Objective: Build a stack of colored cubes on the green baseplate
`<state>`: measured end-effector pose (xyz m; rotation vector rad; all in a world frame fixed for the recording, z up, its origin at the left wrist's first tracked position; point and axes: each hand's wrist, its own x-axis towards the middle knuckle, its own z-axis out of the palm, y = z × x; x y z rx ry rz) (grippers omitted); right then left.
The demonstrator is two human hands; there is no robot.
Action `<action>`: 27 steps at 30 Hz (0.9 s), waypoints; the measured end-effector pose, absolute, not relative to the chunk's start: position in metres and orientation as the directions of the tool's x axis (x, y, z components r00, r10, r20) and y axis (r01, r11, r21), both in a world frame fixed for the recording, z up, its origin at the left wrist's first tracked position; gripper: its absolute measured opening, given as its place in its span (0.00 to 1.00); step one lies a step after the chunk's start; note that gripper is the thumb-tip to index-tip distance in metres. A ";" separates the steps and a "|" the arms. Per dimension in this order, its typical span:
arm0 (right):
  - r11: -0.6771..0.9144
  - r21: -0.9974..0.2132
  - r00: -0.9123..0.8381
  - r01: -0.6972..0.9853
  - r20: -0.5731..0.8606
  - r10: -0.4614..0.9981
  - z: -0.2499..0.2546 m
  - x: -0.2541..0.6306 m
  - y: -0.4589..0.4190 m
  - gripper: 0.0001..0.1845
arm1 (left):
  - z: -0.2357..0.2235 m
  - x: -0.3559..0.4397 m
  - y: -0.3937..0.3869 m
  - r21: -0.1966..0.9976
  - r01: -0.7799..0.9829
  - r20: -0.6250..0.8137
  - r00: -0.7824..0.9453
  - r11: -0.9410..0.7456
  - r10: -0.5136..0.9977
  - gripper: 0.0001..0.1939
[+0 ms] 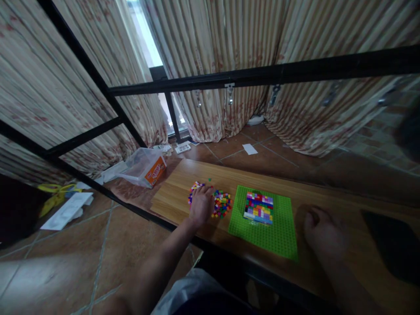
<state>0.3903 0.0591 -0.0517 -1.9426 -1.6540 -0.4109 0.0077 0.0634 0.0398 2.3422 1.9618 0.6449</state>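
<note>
My left hand (pixel 201 205) is over a pile of small loose toy bricks (pixel 223 203) in many colours, its fingers bent down among them. Whatever lies between those fingertips is hidden. To the right of the pile is a green studded baseplate (pixel 282 236). On it stands a multicoloured block of toy bricks (pixel 259 208), built up in rows. My right hand (pixel 324 232) rests on the wooden table just right of the baseplate, loosely curled into a fist, with nothing visible in it.
A dark flat object (pixel 393 245) lies on the table (pixel 177 188) at the right. A clear plastic box (pixel 139 168) with an orange label stands beyond the left end. Black metal bars (pixel 210 82) cross ahead of the curtains. White foam pieces (pixel 67 212) lie on the floor.
</note>
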 end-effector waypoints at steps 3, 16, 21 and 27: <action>-0.120 -0.168 0.194 0.978 0.553 0.810 -0.050 0.389 0.057 0.23 | 0.046 0.016 0.080 0.213 0.948 0.232 0.185 -0.235 0.955 0.15; -0.121 -0.197 0.210 0.973 0.534 0.819 -0.045 0.388 0.057 0.24 | 0.040 0.025 0.102 0.168 0.963 0.036 0.210 -0.213 0.977 0.10; -0.125 -0.214 0.220 0.969 0.517 0.827 -0.046 0.389 0.057 0.23 | 0.044 0.024 0.104 0.201 0.962 0.019 0.183 -0.183 0.983 0.10; -0.118 -0.211 0.210 0.970 0.492 0.845 -0.046 0.390 0.057 0.24 | 0.048 0.022 0.103 0.248 0.945 0.039 0.209 -0.212 0.977 0.09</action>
